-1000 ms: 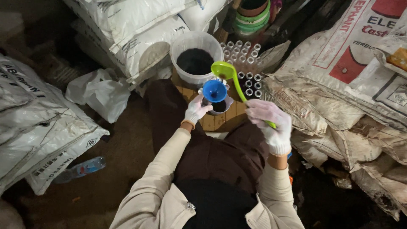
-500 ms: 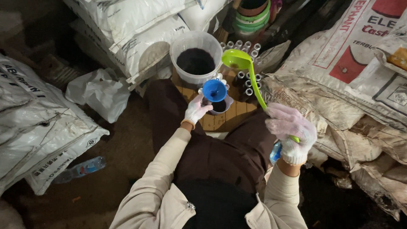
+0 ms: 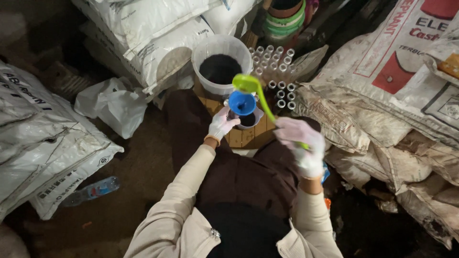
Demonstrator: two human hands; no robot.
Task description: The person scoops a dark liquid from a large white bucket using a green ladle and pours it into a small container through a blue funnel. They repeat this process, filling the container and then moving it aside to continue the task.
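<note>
**Green scoop swings back over the funnel**

Since half a second ago, the right hand [image 3: 300, 145] has drawn in from the person's side, bringing the green scoop [image 3: 248, 86] from beside the white bucket [image 3: 203, 52] to just above the blue funnel [image 3: 242, 102]. Its gloved fingers are closed round the scoop's handle. The left hand [image 3: 221, 124] wraps the small container [image 3: 248, 120] under the funnel, on the wooden worktop [image 3: 244, 138]. Being light, stiff plastic, the scoop probably handles best gripped at the handle's end.

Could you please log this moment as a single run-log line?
left hand: steadies blue funnel on small container | right hand: holds green ladle above funnel | white bucket: dark material inside
</note>
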